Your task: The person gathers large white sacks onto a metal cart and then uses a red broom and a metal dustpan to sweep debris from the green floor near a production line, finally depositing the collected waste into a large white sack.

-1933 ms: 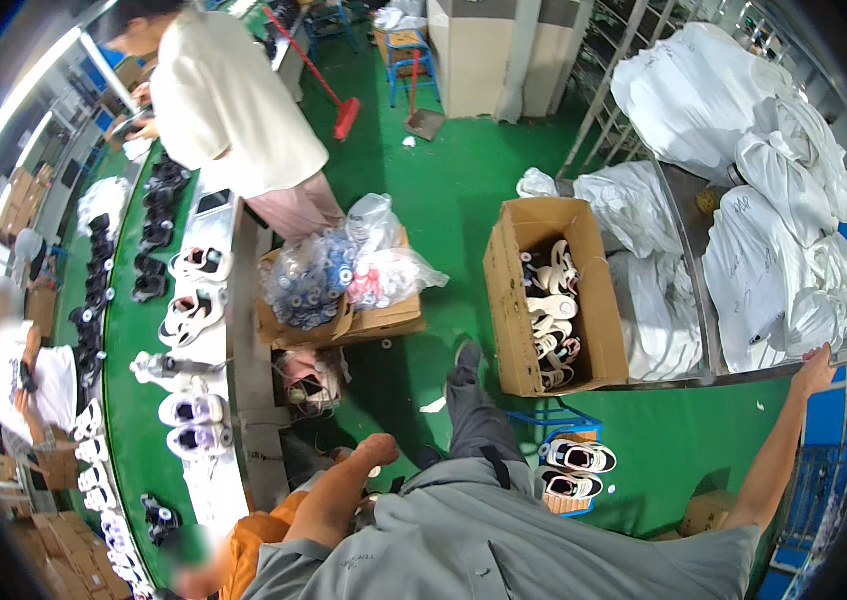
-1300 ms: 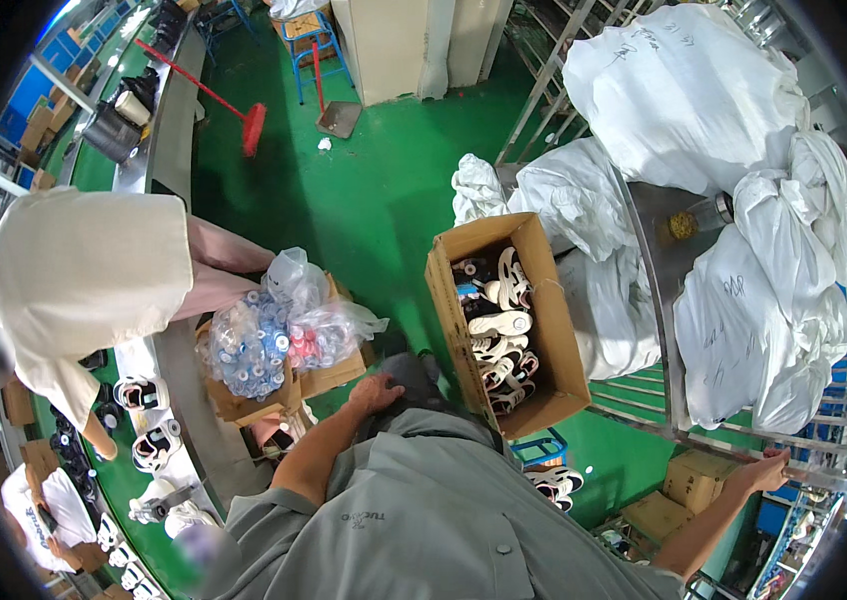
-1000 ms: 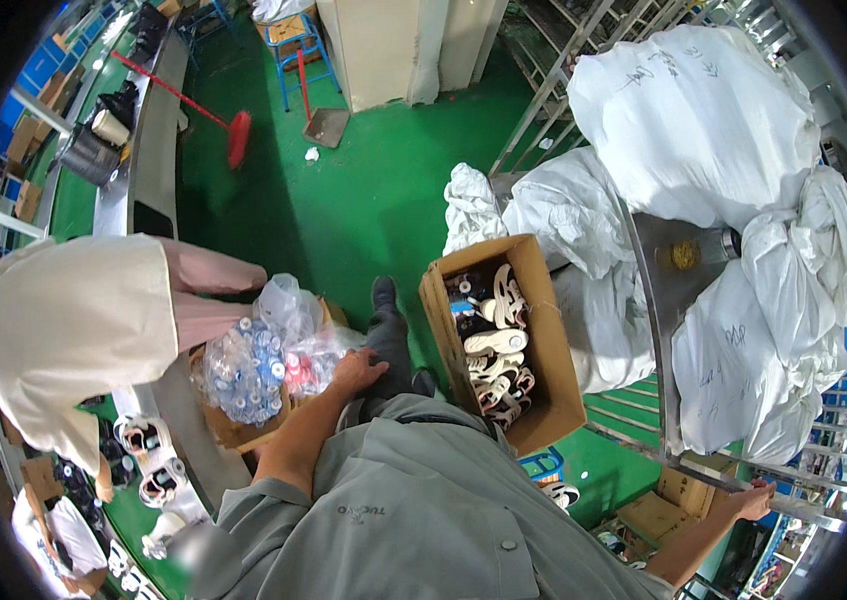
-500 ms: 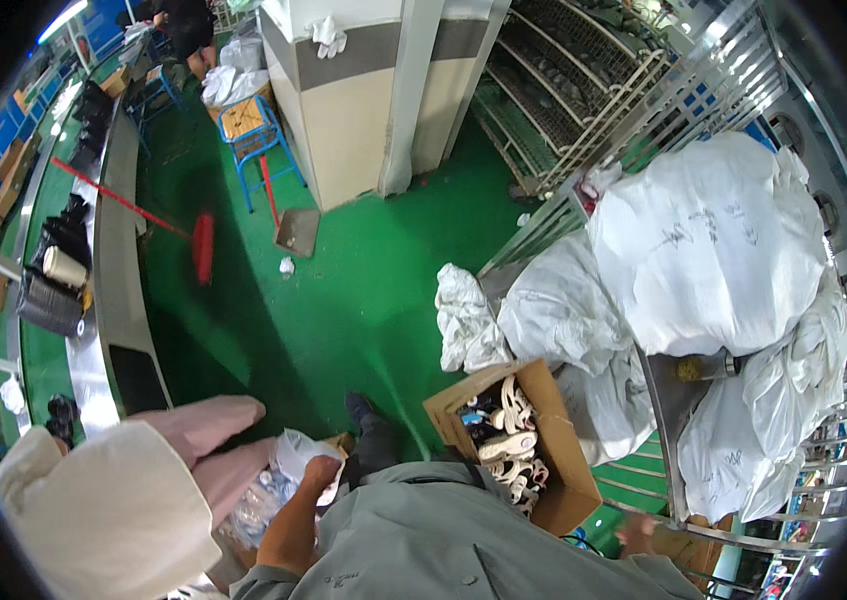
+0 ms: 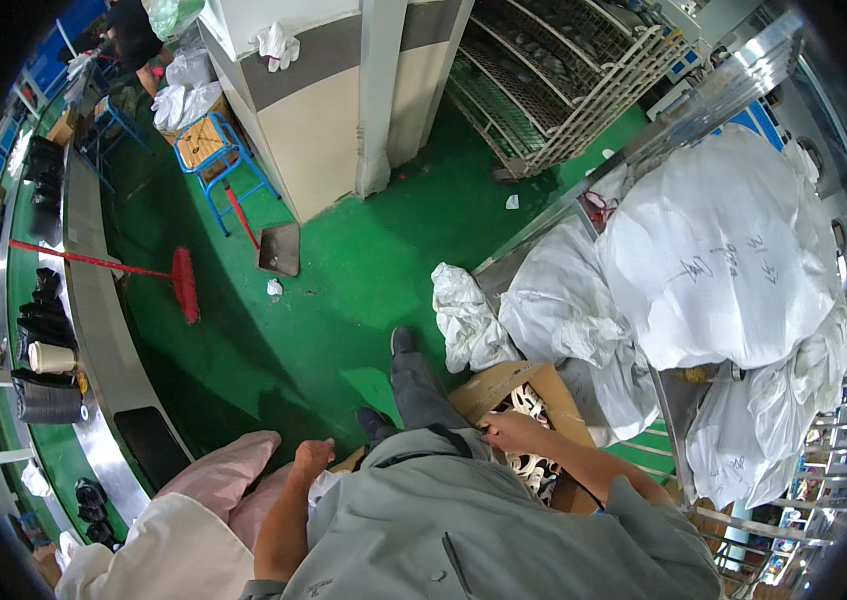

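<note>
My left hand (image 5: 315,457) is closed, knuckles up, just above a white plastic bag (image 5: 324,487) beside my body. What its fingers hold is hidden. My right hand (image 5: 512,433) reaches over the open cardboard box (image 5: 566,402) in front of me on the right, fingers curled near the box's left side. Whatever those fingers grip cannot be made out. White and dark shoes (image 5: 534,470) fill the box, partly covered by my right forearm. Close to my left forearm lie pink sacks (image 5: 226,475) and a large cream sack (image 5: 179,550).
Stuffed white sacks (image 5: 719,260) crowd a metal rack on the right. A conveyor line (image 5: 94,440) curves along the left. Ahead stand a pillar (image 5: 304,150), a blue-framed stool (image 5: 206,145), a dustpan (image 5: 279,250), a red broom (image 5: 184,285) and a wire shelf cart (image 5: 544,95). Another person (image 5: 132,40) is far left.
My right hand has come from the far right by the rack to over the shoe box. My left hand has shifted slightly up. My body has turned and stepped, showing both feet.
</note>
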The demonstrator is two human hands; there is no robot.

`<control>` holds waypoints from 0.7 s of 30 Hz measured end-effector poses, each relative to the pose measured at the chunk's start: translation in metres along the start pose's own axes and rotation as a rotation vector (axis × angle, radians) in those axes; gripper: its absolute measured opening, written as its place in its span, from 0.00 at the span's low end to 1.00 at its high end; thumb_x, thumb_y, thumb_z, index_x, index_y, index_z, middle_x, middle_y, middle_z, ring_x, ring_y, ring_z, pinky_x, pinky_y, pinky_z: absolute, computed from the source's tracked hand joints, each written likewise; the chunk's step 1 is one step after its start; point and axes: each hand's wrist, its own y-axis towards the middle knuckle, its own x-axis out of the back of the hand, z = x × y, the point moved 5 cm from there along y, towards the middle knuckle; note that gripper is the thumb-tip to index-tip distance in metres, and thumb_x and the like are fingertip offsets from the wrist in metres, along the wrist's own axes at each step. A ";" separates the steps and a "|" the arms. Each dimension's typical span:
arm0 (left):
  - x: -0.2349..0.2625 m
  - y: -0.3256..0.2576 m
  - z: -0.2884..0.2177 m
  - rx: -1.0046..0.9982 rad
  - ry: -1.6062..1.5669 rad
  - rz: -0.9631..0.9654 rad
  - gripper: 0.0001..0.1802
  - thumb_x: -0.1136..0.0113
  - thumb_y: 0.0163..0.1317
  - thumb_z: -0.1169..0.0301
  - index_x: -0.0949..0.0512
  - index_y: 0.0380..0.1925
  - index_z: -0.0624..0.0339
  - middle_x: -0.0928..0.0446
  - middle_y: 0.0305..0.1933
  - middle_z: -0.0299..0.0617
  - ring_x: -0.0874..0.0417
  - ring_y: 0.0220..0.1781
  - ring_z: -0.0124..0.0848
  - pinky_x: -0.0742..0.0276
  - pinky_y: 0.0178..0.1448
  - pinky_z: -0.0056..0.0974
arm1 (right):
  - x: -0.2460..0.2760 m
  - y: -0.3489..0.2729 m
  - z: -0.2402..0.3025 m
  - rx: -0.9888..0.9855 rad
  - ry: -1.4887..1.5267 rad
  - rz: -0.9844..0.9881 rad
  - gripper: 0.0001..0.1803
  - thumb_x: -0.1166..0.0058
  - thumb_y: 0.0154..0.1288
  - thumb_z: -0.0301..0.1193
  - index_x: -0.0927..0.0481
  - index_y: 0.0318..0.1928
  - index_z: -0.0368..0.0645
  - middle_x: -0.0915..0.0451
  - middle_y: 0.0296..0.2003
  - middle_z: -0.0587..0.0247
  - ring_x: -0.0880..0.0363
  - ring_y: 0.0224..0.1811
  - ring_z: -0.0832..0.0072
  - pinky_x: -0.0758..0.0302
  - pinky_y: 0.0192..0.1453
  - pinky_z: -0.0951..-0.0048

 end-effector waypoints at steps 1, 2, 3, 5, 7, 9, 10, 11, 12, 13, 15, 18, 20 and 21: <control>0.012 -0.005 -0.011 0.193 -0.245 -0.062 0.23 0.51 0.62 0.56 0.22 0.16 0.58 0.21 0.22 0.46 0.18 0.29 0.43 0.26 0.35 0.45 | 0.010 0.007 0.014 0.129 -0.115 -0.078 0.13 0.47 0.59 0.32 0.26 0.42 0.37 0.22 0.34 0.44 0.22 0.40 0.50 0.26 0.41 0.55; 0.023 -0.001 -0.015 0.375 -0.481 -0.129 0.27 0.55 0.65 0.53 0.23 0.13 0.59 0.22 0.19 0.46 0.19 0.28 0.44 0.27 0.34 0.46 | 0.010 0.017 0.014 0.156 -0.184 -0.016 0.13 0.48 0.58 0.31 0.26 0.42 0.36 0.22 0.34 0.44 0.22 0.41 0.50 0.26 0.41 0.54; 0.018 0.010 -0.008 0.279 -0.413 -0.046 0.37 0.65 0.68 0.47 0.27 0.08 0.60 0.25 0.14 0.47 0.21 0.24 0.46 0.29 0.32 0.47 | 0.013 0.030 0.015 0.193 -0.275 0.036 0.13 0.48 0.58 0.30 0.26 0.42 0.36 0.22 0.34 0.43 0.22 0.41 0.49 0.26 0.41 0.54; -0.005 0.019 0.017 0.283 -0.295 0.034 0.34 0.64 0.67 0.45 0.27 0.13 0.61 0.24 0.18 0.48 0.21 0.28 0.45 0.29 0.34 0.46 | 0.042 0.059 0.019 0.248 -0.415 0.062 0.13 0.49 0.57 0.30 0.25 0.41 0.35 0.22 0.35 0.43 0.22 0.42 0.49 0.26 0.42 0.53; -0.017 0.035 0.024 0.396 -0.350 0.069 0.32 0.62 0.66 0.44 0.26 0.19 0.61 0.23 0.23 0.49 0.21 0.31 0.44 0.28 0.37 0.45 | 0.080 0.072 0.027 0.204 -0.398 0.079 0.13 0.50 0.57 0.30 0.25 0.41 0.35 0.21 0.35 0.43 0.21 0.42 0.50 0.26 0.42 0.52; -0.008 0.049 0.021 0.507 -0.395 0.055 0.31 0.60 0.65 0.43 0.25 0.25 0.61 0.23 0.27 0.50 0.21 0.34 0.43 0.28 0.40 0.44 | 0.116 0.085 0.038 0.146 -0.305 0.150 0.13 0.50 0.58 0.31 0.24 0.40 0.35 0.21 0.36 0.44 0.21 0.42 0.50 0.25 0.42 0.52; -0.003 0.062 0.015 0.541 -0.417 0.032 0.31 0.59 0.65 0.42 0.25 0.28 0.61 0.22 0.29 0.51 0.21 0.36 0.43 0.28 0.41 0.44 | 0.129 0.096 0.032 0.129 -0.192 0.177 0.13 0.50 0.58 0.32 0.24 0.39 0.35 0.21 0.36 0.44 0.21 0.41 0.50 0.25 0.42 0.53; 0.002 0.066 0.004 0.572 -0.449 0.023 0.31 0.58 0.64 0.42 0.24 0.31 0.62 0.22 0.31 0.51 0.21 0.38 0.43 0.27 0.42 0.43 | 0.134 0.102 0.024 0.191 -0.264 0.102 0.13 0.51 0.58 0.32 0.23 0.39 0.36 0.21 0.36 0.45 0.20 0.41 0.50 0.25 0.42 0.53; 0.011 0.076 -0.005 0.582 -0.475 -0.009 0.31 0.58 0.64 0.41 0.24 0.34 0.62 0.21 0.33 0.52 0.21 0.39 0.42 0.27 0.44 0.43 | 0.143 0.111 0.018 0.260 -0.342 0.031 0.12 0.51 0.58 0.31 0.23 0.39 0.37 0.21 0.36 0.45 0.20 0.41 0.51 0.25 0.43 0.54; 0.020 0.090 -0.014 0.588 -0.501 -0.050 0.32 0.57 0.63 0.40 0.24 0.37 0.62 0.21 0.35 0.52 0.21 0.41 0.42 0.27 0.45 0.42 | 0.156 0.123 0.009 0.253 -0.376 0.011 0.13 0.52 0.59 0.32 0.23 0.41 0.39 0.20 0.36 0.47 0.20 0.40 0.52 0.25 0.42 0.54; 0.048 0.080 -0.041 0.626 -0.587 -0.190 0.34 0.55 0.62 0.39 0.23 0.43 0.62 0.20 0.40 0.53 0.20 0.44 0.41 0.27 0.48 0.41 | 0.166 0.146 0.022 0.313 -0.467 0.046 0.15 0.53 0.60 0.34 0.23 0.45 0.42 0.20 0.37 0.50 0.20 0.39 0.53 0.25 0.41 0.56; 0.043 0.074 -0.048 0.593 -1.072 -0.400 0.40 0.46 0.57 0.38 0.26 0.53 0.66 0.21 0.49 0.52 0.22 0.52 0.40 0.29 0.56 0.39 | 0.177 0.164 0.047 0.374 -0.381 0.148 0.10 0.51 0.56 0.31 0.22 0.35 0.39 0.21 0.30 0.45 0.21 0.36 0.49 0.25 0.38 0.56; 0.046 0.072 -0.054 0.702 -1.123 -0.361 0.41 0.49 0.60 0.41 0.32 0.59 0.67 0.27 0.59 0.54 0.28 0.61 0.43 0.34 0.63 0.40 | 0.179 0.175 0.042 0.392 -0.415 0.211 0.12 0.48 0.54 0.33 0.22 0.35 0.39 0.21 0.29 0.44 0.21 0.35 0.47 0.27 0.37 0.55; 0.062 0.065 -0.058 0.746 -1.061 -0.370 0.42 0.47 0.59 0.41 0.32 0.59 0.68 0.27 0.58 0.55 0.27 0.61 0.42 0.34 0.64 0.39 | 0.174 0.189 0.032 0.385 -0.434 0.274 0.12 0.48 0.54 0.34 0.22 0.36 0.38 0.21 0.30 0.43 0.21 0.35 0.47 0.27 0.37 0.54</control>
